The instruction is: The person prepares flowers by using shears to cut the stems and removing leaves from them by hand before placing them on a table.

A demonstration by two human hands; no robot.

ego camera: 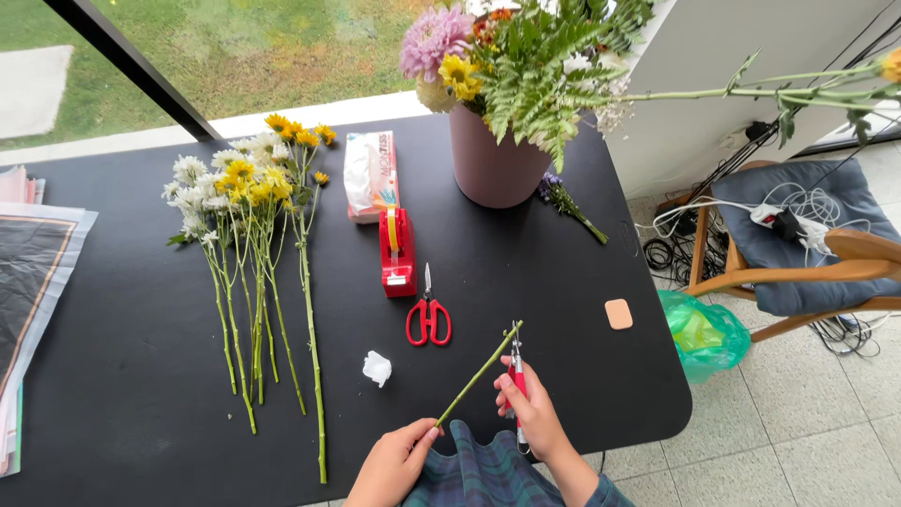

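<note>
The work in hand looks to be the trimming of a flower stem: the left hand [389,462] pinches the lower end of a bare green stem [477,376] between fingers and thumb, while the right hand [527,408] is closed around a red-handled pair of clippers [516,368] whose blades meet the stem's upper end. The stem slants up and to the right above the near edge of the black desk [122,376], in front of the person's plaid sleeves. A second pair of red scissors [428,314] lies on the desk just beyond, near a crumpled white scrap [376,368] and a red tape dispenser [397,253]. To the left lies a row of cut yellow and white flowers [249,253]; at the far edge stands a pink vase [493,155], already full of blooms and fern. By my judgement the cut is at hand: it calls for a firm squeeze of the clippers with the stem held steady.
</note>
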